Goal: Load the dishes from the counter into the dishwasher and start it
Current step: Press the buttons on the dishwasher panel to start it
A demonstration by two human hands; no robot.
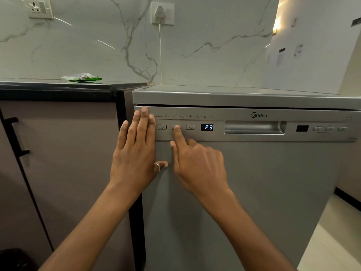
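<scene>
Here, in the head view, the dishwasher stands with its door closed, just to the right of the bench and straight in front of the person. No dishes show anywhere in the frame; the only thing lying on the bench is a green wrapper, so loading looks done and the step in hand is probably setting the programme.

The left hand lies flat against the door's left edge, fingers straight and close together, holding nothing. Its fingertips reach the top left corner of the control strip, and it seems to brace the door.

The right hand points. Its index finger is stretched out with its tip on the middle button, the other fingers are curled under, and it grips nothing. That button sits between the power button on its left and the timer button on its right. The display just beyond them reads P3.

The controls run in one level row from left to right. Past the display comes the handle recess, and then a second group of small buttons at the far right end, their markings too blurred to read. If the start key is among those, it lies well to the right of the pointing finger along that same row. The right hand is the nearer one.
</scene>
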